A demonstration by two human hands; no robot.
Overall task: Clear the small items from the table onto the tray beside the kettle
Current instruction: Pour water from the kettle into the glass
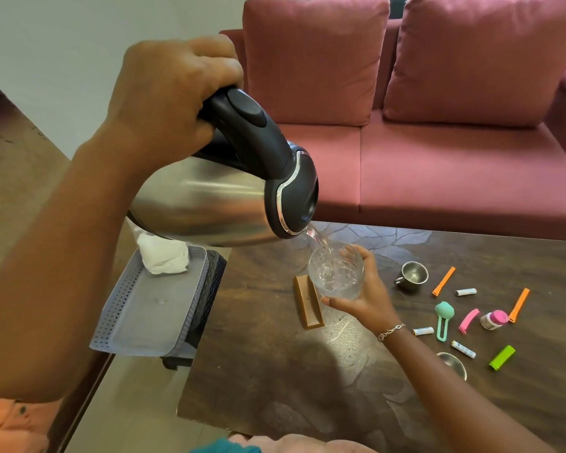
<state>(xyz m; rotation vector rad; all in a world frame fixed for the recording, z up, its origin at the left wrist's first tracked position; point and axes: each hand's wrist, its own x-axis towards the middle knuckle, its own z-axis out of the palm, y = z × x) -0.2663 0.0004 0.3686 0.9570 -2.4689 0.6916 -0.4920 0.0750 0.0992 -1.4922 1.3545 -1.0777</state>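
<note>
My left hand (170,93) grips the black handle of a steel kettle (209,204), tilted so water runs from its spout into a clear glass (335,271). My right hand (366,295) holds that glass above the dark wooden table (275,371). Small items lie scattered on the table's right: a small steel cup (412,276), two orange clips (443,281) (519,309), three batteries (466,291) (423,330) (463,349), a teal clip (443,317), a pink clip (469,320), a pink-capped object (494,319), a green lighter (502,358). The grey perforated tray (151,318) sits left of the table.
A white cloth (162,256) lies at the tray's far end. A brown rectangular holder (307,302) rests on the table under the glass. A steel bowl (453,364) shows beside my right forearm. A pink sofa (438,142) stands behind the table.
</note>
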